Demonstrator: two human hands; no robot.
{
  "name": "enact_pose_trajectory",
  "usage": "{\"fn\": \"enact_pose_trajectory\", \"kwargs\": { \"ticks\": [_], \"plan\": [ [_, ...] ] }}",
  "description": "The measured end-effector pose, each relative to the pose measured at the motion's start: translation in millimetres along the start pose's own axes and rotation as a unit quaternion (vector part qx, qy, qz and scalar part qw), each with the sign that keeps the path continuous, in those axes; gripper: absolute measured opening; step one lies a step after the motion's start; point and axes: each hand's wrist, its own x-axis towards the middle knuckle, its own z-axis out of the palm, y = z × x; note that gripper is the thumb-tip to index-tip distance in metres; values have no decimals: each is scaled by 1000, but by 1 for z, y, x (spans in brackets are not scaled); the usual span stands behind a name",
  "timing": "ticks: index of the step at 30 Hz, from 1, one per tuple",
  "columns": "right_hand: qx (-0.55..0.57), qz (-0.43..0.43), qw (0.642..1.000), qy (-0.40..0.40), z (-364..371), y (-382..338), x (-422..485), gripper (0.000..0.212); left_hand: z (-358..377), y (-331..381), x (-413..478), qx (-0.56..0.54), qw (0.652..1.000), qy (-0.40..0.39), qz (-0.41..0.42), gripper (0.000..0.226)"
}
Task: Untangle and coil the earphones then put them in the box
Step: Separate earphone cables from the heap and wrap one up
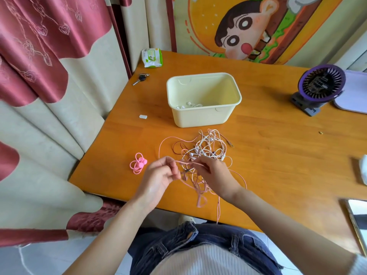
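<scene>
1. The tangled heap of thin pink, white and dark-red earphone cables is lying on the orange wooden table. It is sitting between the person's hands and the box, probably so that each freed set has only a short way to go.
2. One flat pink cable is being stretched taut between the two hands. Its slack is hanging in loops over the table's near edge.
3. The left hand is pinching this pink cable between thumb and curled fingertips. The right hand is pinching it on the heap's side. I judge that holding it taut is letting the person trace it and draw it out of the knot.
4. The heap is looking loose but much crossed. White earbuds are showing among the loops, and a metal plug is poking out at the far right.
5. The pale cream rectangular plastic box is standing open just beyond the heap. A white earphone set is already lying at the bottom, near the front wall.
6. A cluster of pink looped ties is waiting just left of the left hand, likely for binding coils.
7. Farther out, keys, a green-and-white wipes packet, a purple desk fan and a phone are lying well apart from the work.
</scene>
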Motion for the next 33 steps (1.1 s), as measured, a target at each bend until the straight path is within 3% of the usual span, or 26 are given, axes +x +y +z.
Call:
{"fn": "enact_pose_trajectory", "kwargs": {
  "ticks": [7, 10, 13, 15, 18, 21, 23, 25, 29, 33],
  "plan": [
    [8, 46, 997, -58, -8, 4, -1, 26, -18, 3, 1, 100, 994, 30, 41, 23],
    [-18, 49, 995, -86, -11, 10, -3, 25, -21, 7, 3, 40, 992, 94, 68, 23],
    [-12, 60, 996, -58, -15, 13, -3, 26, -32, 11, 8, -42, 986, 148, 59, 25],
    [-22, 72, 997, -33, -20, 17, 0, 24, -41, 10, 9, -22, 987, 151, 41, 26],
    [14, 109, 994, -18, -25, 22, 5, 24, -49, 4, 9, 218, 970, 109, -7, 23],
    [19, 116, 993, -7, -28, 20, 9, 26, -57, -11, 7, 531, 846, 48, -23, 24],
    [0, 92, 996, 7, -30, 15, 10, 28, -61, -20, 8, 585, 809, 52, -21, 28],
    [27, 66, 997, 28, -31, 11, 11, 30, -61, -24, 10, 582, 811, 56, -27, 30],
    [194, 97, 969, 114, -41, 5, 18, 33, -60, -19, 13, 506, 859, 74, -4, 22],
    [134, 110, 969, 176, -58, 13, 22, 35, -71, -14, 9, 502, 858, 105, 7, 14]
  ]
}}
